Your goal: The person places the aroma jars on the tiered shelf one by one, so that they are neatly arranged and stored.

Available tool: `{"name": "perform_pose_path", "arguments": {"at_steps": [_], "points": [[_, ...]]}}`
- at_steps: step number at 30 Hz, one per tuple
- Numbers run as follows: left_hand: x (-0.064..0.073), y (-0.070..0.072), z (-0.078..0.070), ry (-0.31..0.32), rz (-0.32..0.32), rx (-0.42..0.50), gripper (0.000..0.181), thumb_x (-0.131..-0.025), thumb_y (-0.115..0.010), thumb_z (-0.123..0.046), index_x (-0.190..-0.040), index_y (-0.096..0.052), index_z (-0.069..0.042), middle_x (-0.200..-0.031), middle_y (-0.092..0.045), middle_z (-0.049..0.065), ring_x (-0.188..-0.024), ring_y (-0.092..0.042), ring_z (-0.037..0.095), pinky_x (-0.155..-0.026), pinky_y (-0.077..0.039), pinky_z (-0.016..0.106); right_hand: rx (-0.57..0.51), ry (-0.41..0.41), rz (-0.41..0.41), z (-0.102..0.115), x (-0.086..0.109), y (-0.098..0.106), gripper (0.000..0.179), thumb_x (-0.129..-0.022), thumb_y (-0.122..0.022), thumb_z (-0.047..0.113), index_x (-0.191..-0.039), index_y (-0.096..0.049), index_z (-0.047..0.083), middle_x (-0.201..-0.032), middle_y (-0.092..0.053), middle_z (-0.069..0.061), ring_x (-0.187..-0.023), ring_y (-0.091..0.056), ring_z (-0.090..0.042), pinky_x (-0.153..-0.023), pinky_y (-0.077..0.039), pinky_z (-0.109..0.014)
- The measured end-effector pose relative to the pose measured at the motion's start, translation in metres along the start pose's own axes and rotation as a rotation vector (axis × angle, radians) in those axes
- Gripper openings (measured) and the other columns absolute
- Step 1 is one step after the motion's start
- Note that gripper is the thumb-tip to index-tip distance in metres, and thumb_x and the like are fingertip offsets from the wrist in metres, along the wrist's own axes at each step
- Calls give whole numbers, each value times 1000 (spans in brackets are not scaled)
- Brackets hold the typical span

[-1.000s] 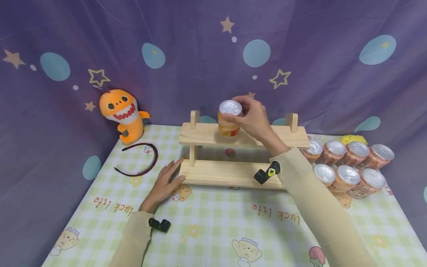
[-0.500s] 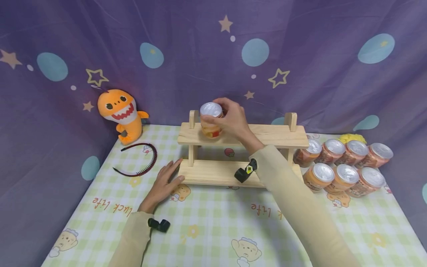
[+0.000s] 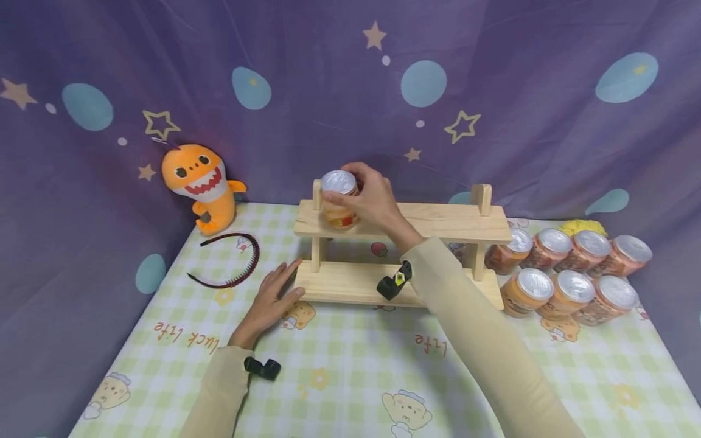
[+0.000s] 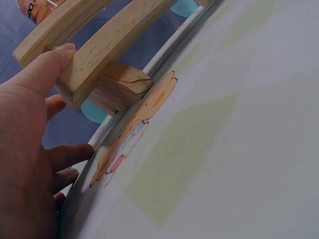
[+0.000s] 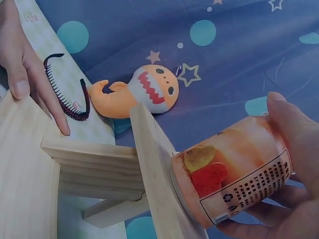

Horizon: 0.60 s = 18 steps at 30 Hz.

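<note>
My right hand (image 3: 375, 198) grips an orange can (image 3: 339, 204) with a silver lid, thumb on the near side and fingers behind. The can stands upright at the left end of the upper board of a two-tier wooden shelf (image 3: 438, 220). In the right wrist view the base of the can (image 5: 232, 172) is right at the board, and its label shows red and yellow fruit. My left hand (image 3: 268, 304) rests at the left end of the lower board, fingers straight. The left wrist view shows its thumb (image 4: 59, 57) on the board's corner.
Several similar silver-lidded cans (image 3: 574, 286) stand in two rows right of the shelf, with something yellow (image 3: 583, 227) behind them. A dark toothed headband (image 3: 249, 267) lies at left, near an orange shark plush (image 3: 205, 185). A purple curtain (image 3: 339, 73) hangs behind the checkered tablecloth (image 3: 350, 371).
My right hand has moved the can leftward along the upper board, from near its middle to its left end. The left hand has stayed in place.
</note>
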<state>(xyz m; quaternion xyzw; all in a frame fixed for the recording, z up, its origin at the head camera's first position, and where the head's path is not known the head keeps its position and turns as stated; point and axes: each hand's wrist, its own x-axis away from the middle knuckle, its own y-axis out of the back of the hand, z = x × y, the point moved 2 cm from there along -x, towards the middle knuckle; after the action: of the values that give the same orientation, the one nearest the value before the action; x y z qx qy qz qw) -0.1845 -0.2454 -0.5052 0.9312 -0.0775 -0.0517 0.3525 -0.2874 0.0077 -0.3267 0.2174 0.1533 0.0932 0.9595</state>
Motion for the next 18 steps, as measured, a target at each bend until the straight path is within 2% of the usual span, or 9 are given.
{"name": "perform_pose_path", "arguments": {"at_steps": [8, 15, 18], "points": [[1, -1, 0, -6, 3, 3, 66, -99, -60, -35, -158, -32, -26, -165, -33, 10, -154, -20, 43, -126, -6, 62, 51, -8, 61, -2, 4, 4, 77, -84, -81, 37, -146, -44, 10, -147, -54, -12, -129, -59, -28, -108, -50, -45], [0, 1, 0, -4, 3, 9, 65, -99, -60, -34, -158, -32, -27, -165, -32, 9, -155, -19, 42, -127, -6, 61, 62, 19, 38, 0, 12, 25, 71, -87, -78, 37, -145, -45, 14, -145, -57, -13, -132, -58, -29, -112, -46, -46], [0, 1, 0, -7, 4, 8, 65, -99, -60, -34, -158, -32, -26, -165, -33, 9, -155, -19, 42, -126, -6, 61, 41, 32, 22, 0, 17, 38, 69, -88, -77, 36, -145, -45, 15, -145, -57, -12, -133, -57, -29, -110, -49, -47]]}}
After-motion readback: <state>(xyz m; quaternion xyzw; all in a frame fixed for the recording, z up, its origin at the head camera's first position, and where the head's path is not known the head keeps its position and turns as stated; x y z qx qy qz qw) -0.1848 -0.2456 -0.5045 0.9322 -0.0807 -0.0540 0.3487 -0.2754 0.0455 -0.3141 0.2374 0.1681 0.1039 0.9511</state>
